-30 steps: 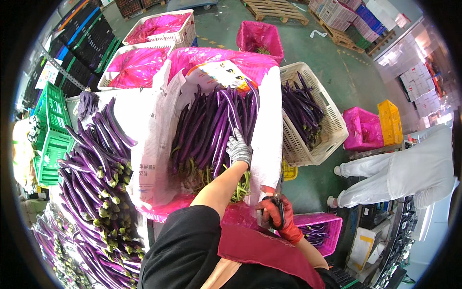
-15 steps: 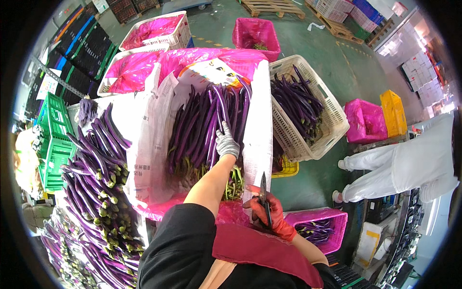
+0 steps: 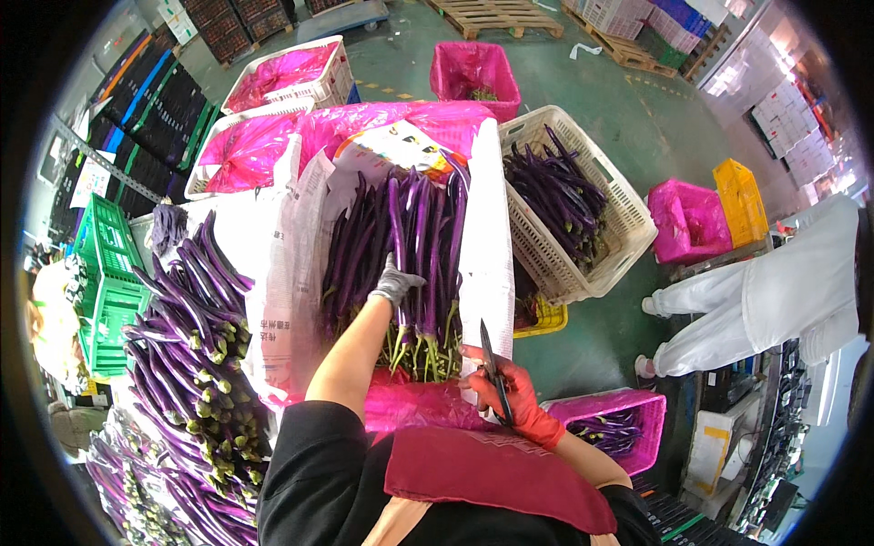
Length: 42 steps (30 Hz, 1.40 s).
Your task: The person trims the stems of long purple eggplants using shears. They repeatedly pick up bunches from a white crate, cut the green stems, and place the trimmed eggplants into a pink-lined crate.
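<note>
Resting on purple eggplants (image 3: 422,227), left hand (image 3: 396,280) has thumb and fingers spread, pinching nothing visible; right hand (image 3: 522,403) closed round black shears (image 3: 486,342), green stems (image 3: 424,357) left of that grip; tip could nick eggplants or left hand if right hand swings inward or eggplants roll

Co-wkr (image 3: 774,291) part. cut off, R edge

I saw glossy dark-purple eggplants (image 3: 423,241) with green stems (image 3: 428,357) inside the white box (image 3: 486,237), its rim pink-filmed. Within it, the left glove (image 3: 396,283) looked grey; by its lower right, the right glove (image 3: 523,407) was red, the scissors (image 3: 492,366) black. Right of it stood a cream crate (image 3: 544,247); left, green crates (image 3: 111,314).
</note>
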{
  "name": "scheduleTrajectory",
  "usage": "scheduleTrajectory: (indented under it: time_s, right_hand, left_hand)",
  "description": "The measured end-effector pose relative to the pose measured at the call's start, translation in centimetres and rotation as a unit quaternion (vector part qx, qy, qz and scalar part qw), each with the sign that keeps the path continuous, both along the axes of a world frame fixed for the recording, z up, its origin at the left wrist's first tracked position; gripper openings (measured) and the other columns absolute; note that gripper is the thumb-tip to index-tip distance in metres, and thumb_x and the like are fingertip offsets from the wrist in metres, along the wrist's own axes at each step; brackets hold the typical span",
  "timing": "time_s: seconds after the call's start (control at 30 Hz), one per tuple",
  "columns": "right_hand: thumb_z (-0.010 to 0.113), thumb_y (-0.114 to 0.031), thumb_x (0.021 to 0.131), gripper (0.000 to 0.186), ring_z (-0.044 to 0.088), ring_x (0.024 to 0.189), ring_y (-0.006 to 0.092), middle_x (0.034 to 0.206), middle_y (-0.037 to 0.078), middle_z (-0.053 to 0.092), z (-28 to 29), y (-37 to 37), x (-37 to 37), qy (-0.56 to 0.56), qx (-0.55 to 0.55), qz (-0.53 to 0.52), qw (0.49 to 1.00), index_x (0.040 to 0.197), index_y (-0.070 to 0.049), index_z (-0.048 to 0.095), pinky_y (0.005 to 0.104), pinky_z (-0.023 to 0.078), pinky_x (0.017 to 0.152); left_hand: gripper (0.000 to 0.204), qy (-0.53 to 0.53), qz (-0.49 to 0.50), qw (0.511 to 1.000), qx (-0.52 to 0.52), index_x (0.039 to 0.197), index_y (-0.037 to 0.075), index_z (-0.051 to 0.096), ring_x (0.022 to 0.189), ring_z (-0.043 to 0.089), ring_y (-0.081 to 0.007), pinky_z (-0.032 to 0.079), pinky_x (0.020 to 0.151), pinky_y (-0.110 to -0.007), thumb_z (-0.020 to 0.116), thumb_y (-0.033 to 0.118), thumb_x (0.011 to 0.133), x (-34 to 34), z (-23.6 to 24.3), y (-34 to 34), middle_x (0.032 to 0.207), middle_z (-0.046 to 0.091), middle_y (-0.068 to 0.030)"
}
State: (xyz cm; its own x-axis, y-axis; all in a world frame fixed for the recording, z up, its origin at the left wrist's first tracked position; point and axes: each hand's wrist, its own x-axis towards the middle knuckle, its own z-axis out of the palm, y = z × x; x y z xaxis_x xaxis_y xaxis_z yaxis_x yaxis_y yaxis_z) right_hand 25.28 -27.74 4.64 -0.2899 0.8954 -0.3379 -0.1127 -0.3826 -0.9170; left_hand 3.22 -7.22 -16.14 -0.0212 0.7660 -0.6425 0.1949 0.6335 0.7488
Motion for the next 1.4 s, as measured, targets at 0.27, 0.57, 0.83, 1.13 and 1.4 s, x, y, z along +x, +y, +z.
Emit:
scheduleTrajectory:
  time_s: [0.27, 0.57, 0.83, 1.13, 1.4]
  right_hand:
    - [0.061, -0.01, 0.086, 0.045, 0.044, 0.056, 0.0025, 0.068, -0.006, 0.051, 0.4, -0.2, -0.2, -0.017, 0.0, -0.024, 1.0, 0.129, -0.009, 0.049, 0.0205, 0.038, 0.052]
    - [0.061, -0.012, 0.085, 0.045, 0.046, 0.054, 0.003, 0.069, -0.004, 0.055, -0.6, -0.6, -0.3, -0.067, 0.04, -0.011, 0.997, 0.129, -0.011, 0.05, 0.0211, 0.038, 0.049]
    - [0.062, -0.016, 0.085, 0.047, 0.045, 0.055, 0.0041, 0.069, -0.004, 0.051, -0.2, 0.0, -0.5, -0.121, 0.089, 0.019, 0.988, 0.13, -0.013, 0.049, 0.0221, 0.038, 0.051]
    - [0.065, -0.014, 0.083, 0.047, 0.045, 0.056, 0.0059, 0.067, -0.004, 0.049, -0.3, -0.1, -0.4, -0.164, 0.158, 0.022, 0.973, 0.128, -0.014, 0.051, 0.0236, 0.04, 0.054]
    - [0.065, -0.018, 0.083, 0.049, 0.05, 0.059, 0.0099, 0.067, 0.0, 0.053, -0.6, -0.4, -0.3, -0.184, 0.169, 0.031, 0.968, 0.129, -0.015, 0.05, 0.0271, 0.043, 0.058]
  left_hand:
    - [0.099, 0.377, -0.066, 0.919, 0.096, 0.145, 0.013, 0.01, 0.106, 0.054, -0.0335, 0.045, 0.088, -0.039, 0.072, 0.037, 0.071, 8.3, 5.2, -3.4, 0.119, 0.049, -0.0221]
    - [0.097, 0.437, -0.036, 0.898, -0.005, 0.145, 0.017, 0.004, 0.104, 0.055, -0.0297, 0.047, 0.085, -0.04, 0.07, 0.02, 0.074, 10.3, 6.3, -2.5, 0.115, 0.049, -0.0171]
    - [0.104, 0.382, -0.072, 0.921, -0.005, 0.145, 0.017, -0.003, 0.102, 0.058, -0.0334, 0.049, 0.085, -0.039, 0.071, 0.022, 0.071, 8.4, 5.7, -1.5, 0.12, 0.047, -0.0246]
    - [0.093, 0.438, -0.126, 0.888, 0.067, 0.145, 0.01, 0.003, 0.092, 0.061, -0.0275, 0.05, 0.078, -0.038, 0.065, 0.028, 0.077, 9.4, 5.5, -3.1, 0.105, 0.055, -0.0153]
    - [0.064, 0.365, -0.011, 0.931, -0.003, 0.118, 0.006, 0.044, 0.109, 0.054, -0.0301, 0.047, 0.091, -0.038, 0.076, 0.03, 0.067, 10.9, 6.5, -2.3, 0.114, 0.056, -0.0151]
